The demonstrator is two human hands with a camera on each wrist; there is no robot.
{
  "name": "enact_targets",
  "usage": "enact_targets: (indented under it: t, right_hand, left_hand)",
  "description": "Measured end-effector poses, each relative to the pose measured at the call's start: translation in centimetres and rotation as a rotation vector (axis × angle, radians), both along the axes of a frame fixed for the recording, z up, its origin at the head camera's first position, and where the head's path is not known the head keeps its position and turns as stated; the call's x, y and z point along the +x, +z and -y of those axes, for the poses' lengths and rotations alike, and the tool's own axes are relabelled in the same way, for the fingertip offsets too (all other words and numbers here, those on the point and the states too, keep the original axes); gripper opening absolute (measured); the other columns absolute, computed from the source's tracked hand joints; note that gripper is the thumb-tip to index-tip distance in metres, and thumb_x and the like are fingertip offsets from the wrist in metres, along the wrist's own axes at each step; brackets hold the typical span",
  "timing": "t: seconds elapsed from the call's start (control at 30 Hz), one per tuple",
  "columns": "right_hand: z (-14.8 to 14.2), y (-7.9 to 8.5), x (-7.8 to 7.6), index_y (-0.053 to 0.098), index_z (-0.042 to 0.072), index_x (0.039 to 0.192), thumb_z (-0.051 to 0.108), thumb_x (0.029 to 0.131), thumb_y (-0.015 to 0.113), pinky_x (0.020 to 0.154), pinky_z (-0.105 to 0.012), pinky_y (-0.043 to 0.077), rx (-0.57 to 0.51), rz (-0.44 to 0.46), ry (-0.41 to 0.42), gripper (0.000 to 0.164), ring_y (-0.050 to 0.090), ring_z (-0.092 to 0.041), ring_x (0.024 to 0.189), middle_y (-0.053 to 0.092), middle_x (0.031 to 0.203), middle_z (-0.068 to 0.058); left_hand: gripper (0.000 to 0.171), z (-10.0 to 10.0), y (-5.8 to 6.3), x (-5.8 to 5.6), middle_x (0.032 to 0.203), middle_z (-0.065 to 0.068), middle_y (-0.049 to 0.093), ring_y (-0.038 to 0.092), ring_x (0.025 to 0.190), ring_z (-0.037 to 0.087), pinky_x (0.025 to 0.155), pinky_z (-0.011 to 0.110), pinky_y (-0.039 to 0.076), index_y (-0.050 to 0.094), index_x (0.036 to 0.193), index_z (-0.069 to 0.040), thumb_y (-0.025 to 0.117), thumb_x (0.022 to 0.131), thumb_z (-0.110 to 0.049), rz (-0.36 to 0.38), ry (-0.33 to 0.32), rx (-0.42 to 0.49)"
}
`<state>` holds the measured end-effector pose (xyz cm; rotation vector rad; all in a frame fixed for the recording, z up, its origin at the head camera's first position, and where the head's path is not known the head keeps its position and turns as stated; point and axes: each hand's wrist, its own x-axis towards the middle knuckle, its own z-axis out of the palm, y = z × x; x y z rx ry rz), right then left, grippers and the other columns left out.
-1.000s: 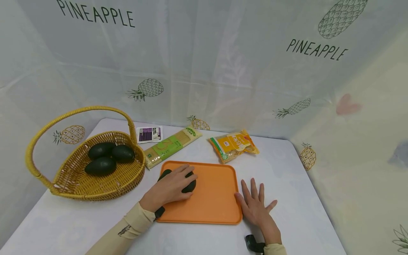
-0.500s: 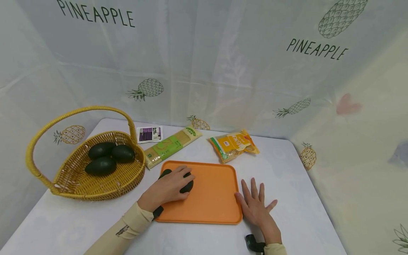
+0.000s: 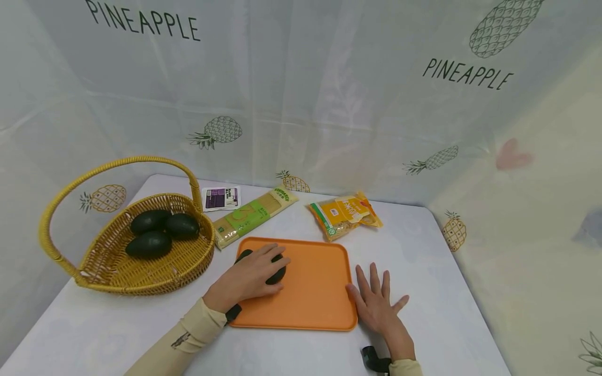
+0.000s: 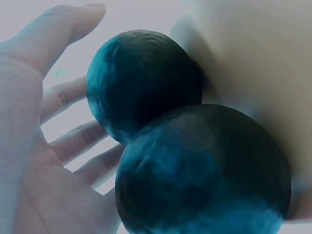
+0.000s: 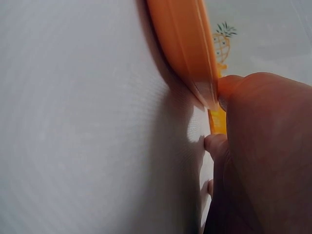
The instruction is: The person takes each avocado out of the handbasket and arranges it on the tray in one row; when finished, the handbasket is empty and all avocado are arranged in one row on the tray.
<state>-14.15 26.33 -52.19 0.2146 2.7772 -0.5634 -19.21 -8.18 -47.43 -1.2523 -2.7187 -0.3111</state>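
Observation:
My left hand (image 3: 249,277) lies over two dark green avocados on the left part of an orange tray (image 3: 315,284). Its fingers drape over the right avocado (image 3: 277,274); the other avocado (image 3: 244,255) shows just beyond the back of the hand. In the left wrist view the thumb (image 4: 61,29) stands apart from both fruits, and the loosely spread fingers pass behind them. With fingers spread on the white table, my right hand (image 3: 376,308) touches the tray's right rim with its thumb. The right wrist view shows that thumb against the tray edge (image 5: 187,48).
A yellow wicker basket (image 3: 141,287) with a tall handle holds several avocados on the left. Behind the tray lie a small purple-and-white packet (image 3: 221,198), a green noodle pack (image 3: 254,216) and an orange bag of grain (image 3: 345,214). A pineapple-print curtain (image 3: 301,94) hangs behind.
Since a second ago my left hand and the right avocado have shifted slightly left on the tray. Its fingers have since spread a little. The right hand has stayed in place.

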Motion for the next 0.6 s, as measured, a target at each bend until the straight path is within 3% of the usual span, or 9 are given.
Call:
enact_targets:
  t: [0.27, 0.6]
  right_hand:
    - [0.1, -0.1, 0.0, 0.014, 0.024, 0.173, 0.073, 0.107, 0.032, 0.100, -0.081, -0.041, 0.007, -0.005, -0.007, 0.084, -0.024, -0.053, 0.162, -0.013, 0.181, -0.017]
    - [0.0, 0.0, 0.0, 0.013, 0.024, 0.173, 0.072, 0.108, 0.032, 0.099, -0.081, -0.041, -0.001, 0.001, -0.003, 0.084, -0.024, -0.053, 0.162, -0.013, 0.181, -0.018]
  left_hand:
    - [0.058, 0.3, 0.2, 0.0, 0.151, 0.021, 0.061, 0.059, 0.141, 0.039, 0.108, 0.052, 0.058, 0.065, 0.143, -0.011, 0.080, 0.097, -0.043, 0.000, -0.002, 0.043]
    - [0.061, 1.3, 0.2, -0.1, 0.154, 0.016, 0.058, 0.058, 0.142, 0.035, 0.109, 0.051, 0.058, 0.063, 0.148, -0.012, 0.077, 0.098, -0.045, 0.018, 0.056, 0.162]
